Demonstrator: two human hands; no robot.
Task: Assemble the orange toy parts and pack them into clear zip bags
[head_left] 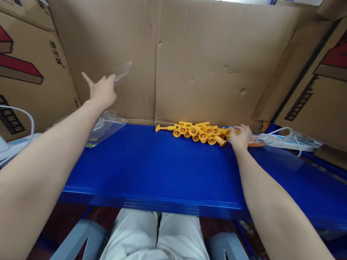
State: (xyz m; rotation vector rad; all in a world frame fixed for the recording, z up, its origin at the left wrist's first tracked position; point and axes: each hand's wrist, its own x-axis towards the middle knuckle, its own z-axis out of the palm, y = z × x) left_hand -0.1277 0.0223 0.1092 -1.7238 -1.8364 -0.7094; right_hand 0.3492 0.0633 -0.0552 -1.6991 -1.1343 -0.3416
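Observation:
My left hand (103, 91) is raised before the cardboard at the left, pinching a small clear plastic bag (123, 72); one finger sticks out. Across the shelf, my right hand (241, 136) reaches down with curled fingers at the right end of a pile of yellow plastic horn-shaped pieces (203, 136). What lies inside those fingers is mostly hidden. Most pieces turn their flared round mouths toward me. At the pile's left end a yellow piece with a ribbed shaft (165, 128) lies sideways. Just right of my right hand are orange pieces (256, 144), partly under clear plastic.
A blue shelf (159, 168) spans the front, backed by a tall cardboard panel (224, 62). Printed cartons stand at the left (24, 70) and right (334, 100). Clear plastic bags (107, 128) lie beneath my left forearm. White cables (291, 131) loop at both sides.

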